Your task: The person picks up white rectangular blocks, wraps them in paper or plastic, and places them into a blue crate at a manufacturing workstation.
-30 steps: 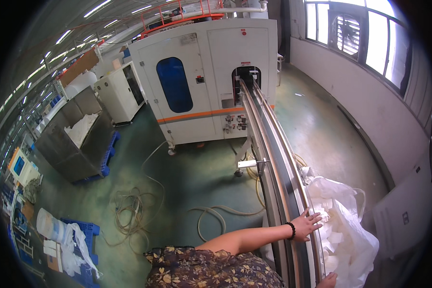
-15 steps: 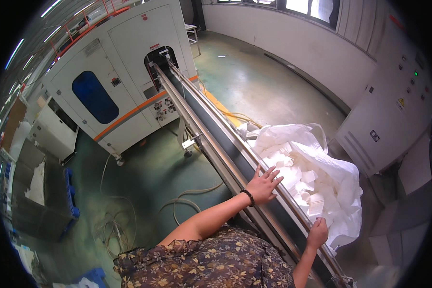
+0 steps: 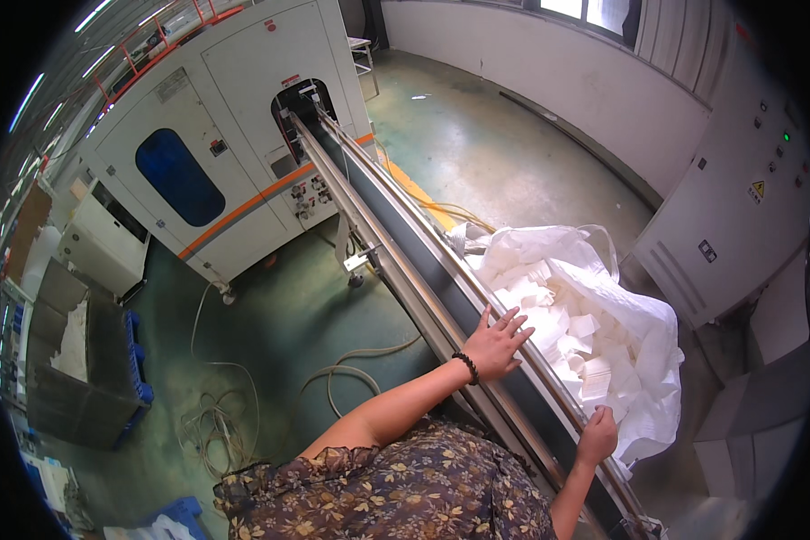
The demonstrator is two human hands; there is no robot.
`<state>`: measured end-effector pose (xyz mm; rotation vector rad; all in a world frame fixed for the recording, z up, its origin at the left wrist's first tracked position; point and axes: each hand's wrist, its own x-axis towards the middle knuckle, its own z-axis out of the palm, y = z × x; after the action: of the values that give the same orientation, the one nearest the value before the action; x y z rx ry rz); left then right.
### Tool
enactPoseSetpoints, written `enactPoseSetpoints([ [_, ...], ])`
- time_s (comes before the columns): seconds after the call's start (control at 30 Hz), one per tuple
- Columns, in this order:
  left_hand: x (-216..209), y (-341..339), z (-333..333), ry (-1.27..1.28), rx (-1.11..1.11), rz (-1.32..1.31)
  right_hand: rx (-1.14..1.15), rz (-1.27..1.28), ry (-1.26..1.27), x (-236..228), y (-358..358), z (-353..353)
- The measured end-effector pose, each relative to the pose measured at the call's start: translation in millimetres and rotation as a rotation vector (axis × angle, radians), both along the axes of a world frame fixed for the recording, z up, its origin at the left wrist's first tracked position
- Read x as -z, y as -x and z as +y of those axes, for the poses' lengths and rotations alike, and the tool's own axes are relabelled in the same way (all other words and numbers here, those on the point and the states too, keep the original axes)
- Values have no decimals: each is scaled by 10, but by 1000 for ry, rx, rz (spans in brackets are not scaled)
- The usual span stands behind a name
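A long narrow conveyor (image 3: pixel 439 283) with a dark belt and metal side rails runs diagonally in front of me. My left hand (image 3: pixel 495 348), with a dark beaded bracelet at the wrist, lies across it, fingers spread toward the far rail. Nothing shows in that hand. Farther down the conveyor, my right hand (image 3: pixel 598 436) is closed at the far rail, its fingers curled together. What it grips, if anything, is hidden. Just beyond the rail stands a big white woven sack (image 3: pixel 641 337) filled with white box-like pieces (image 3: pixel 578 331).
The conveyor comes out of an opening in a large white machine cabinet (image 3: pixel 243 81). On the right stands a grey control cabinet (image 3: pixel 702 225) with a green light. Hoses (image 3: pixel 337 371) lie on the green floor at left, near a grey bin (image 3: pixel 72 378) on a blue pallet.
My view has shifted very slightly. Both hands stay at the same places along the conveyor, the left spread and the right closed.
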<state>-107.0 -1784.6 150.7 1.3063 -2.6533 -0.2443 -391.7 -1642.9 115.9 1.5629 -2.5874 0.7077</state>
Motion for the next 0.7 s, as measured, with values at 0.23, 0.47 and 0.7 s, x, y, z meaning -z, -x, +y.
enactPoseSetpoints([
  [0.23, 19, 17, -8, 19, -5, 2, 4, -42, 19, -61, -22, -3],
  [0.47, 17, 20, 4, 32, 0, 2, 5, -21, 27, -40, -11, 2],
  [0.7, 7, 8, -5, 27, 6, 3, 17, -10, 3, -46, -28, -1],
])
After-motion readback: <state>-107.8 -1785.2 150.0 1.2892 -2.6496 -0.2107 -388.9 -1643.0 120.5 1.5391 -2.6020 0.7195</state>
